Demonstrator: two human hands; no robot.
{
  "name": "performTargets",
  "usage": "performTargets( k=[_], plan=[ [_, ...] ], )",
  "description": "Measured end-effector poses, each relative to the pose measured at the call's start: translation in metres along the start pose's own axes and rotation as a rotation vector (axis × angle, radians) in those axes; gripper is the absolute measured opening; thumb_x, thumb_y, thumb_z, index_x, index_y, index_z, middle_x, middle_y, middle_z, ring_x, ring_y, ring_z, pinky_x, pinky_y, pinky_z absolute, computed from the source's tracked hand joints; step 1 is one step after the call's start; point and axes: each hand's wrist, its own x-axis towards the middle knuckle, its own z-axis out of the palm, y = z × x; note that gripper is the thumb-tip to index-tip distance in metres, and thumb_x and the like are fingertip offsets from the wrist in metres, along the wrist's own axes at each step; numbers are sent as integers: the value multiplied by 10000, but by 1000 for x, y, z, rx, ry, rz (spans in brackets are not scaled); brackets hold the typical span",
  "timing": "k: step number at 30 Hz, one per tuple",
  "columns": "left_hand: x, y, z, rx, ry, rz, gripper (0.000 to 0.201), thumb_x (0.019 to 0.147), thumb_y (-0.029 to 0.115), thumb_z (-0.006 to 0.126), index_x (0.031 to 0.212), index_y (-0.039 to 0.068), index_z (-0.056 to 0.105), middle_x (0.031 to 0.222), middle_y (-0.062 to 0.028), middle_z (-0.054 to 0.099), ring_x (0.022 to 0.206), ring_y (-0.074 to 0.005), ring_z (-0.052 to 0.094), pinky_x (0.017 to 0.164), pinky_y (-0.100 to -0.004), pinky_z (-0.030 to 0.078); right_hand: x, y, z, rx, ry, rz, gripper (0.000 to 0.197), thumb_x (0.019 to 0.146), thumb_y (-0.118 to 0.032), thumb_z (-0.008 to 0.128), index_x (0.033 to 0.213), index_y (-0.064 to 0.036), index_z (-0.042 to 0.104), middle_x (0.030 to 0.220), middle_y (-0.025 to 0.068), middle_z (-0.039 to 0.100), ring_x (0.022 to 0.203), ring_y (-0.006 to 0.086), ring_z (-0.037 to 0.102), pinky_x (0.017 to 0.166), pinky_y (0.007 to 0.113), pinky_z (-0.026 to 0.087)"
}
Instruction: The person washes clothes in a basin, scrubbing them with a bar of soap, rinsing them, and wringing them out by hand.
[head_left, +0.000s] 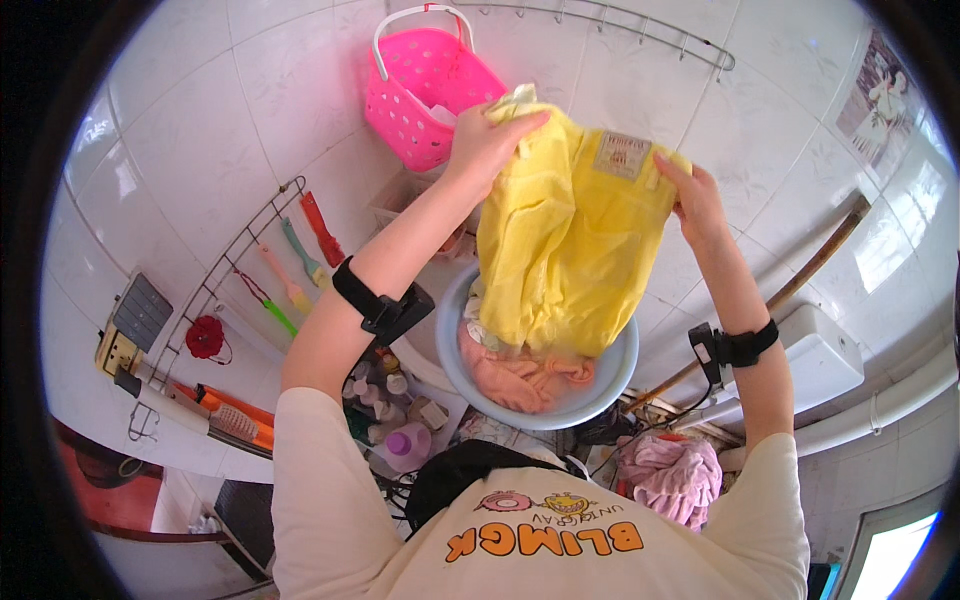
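Bright: tiles (885,240) either side of the basin (618,385) glare, a pane (893,555) to its right burns white, outermost lines bow.

White tiled walls (175,150) surrounded the fingers (525,125). Hook rail (645,28) was fixed above them; a wire rack (245,238) ran along the wall to their left. Poster (882,105) hung to their right; white cistern (825,350) and pipe (850,428) sat below right. Farther down, a framed pane (892,558) shone bright. Glare marked right-hand tiles (885,250).

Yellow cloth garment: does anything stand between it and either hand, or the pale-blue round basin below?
Nothing visible does: the left hand and right hand grip the garment directly, which hangs over the basin, where peach cloth lies.
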Motion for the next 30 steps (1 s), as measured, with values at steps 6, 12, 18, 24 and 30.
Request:
performTargets(
  k=[6,12,18,24,30],
  plan=[
    [-11,20,21,-135,2,-154,323,764,229,665,971,-5,586,883,-63,621,773,-131,602,670,-270,486,-14,-27,30,12,0,-109,330,804,-252,629,956,35,569,857,66,605,763,128,553,676,263,441],
    [-62,-32,30,531,-348,185,658,607,312,800,1090,-1,481,967,-96,588,884,-180,575,776,-311,452,-27,20,48,104,-204,93,300,873,-275,515,997,-5,558,921,53,577,855,118,520,727,274,414],
    [-83,-92,14,669,-97,270,740,585,162,752,1178,2,339,990,-137,561,915,-270,566,806,-360,437,-52,45,56,106,-481,63,338,878,-235,486,1093,23,528,985,62,568,942,137,514,863,276,404],
    [-85,-134,-22,323,-75,-6,363,626,8,607,978,-27,525,890,-115,598,814,-186,582,725,-285,457,-43,85,32,-326,-392,-181,748,738,-333,691,1293,14,329,1234,135,446,1153,227,413,966,321,333],
    [-77,-127,-31,-32,2,-199,401,622,-102,478,1007,-16,555,914,-48,599,819,-126,572,707,-232,452,-60,168,16,-507,-511,-96,1179,577,-390,800,1390,-56,14,1375,133,259,1273,237,250,1016,356,275]
  ],
)
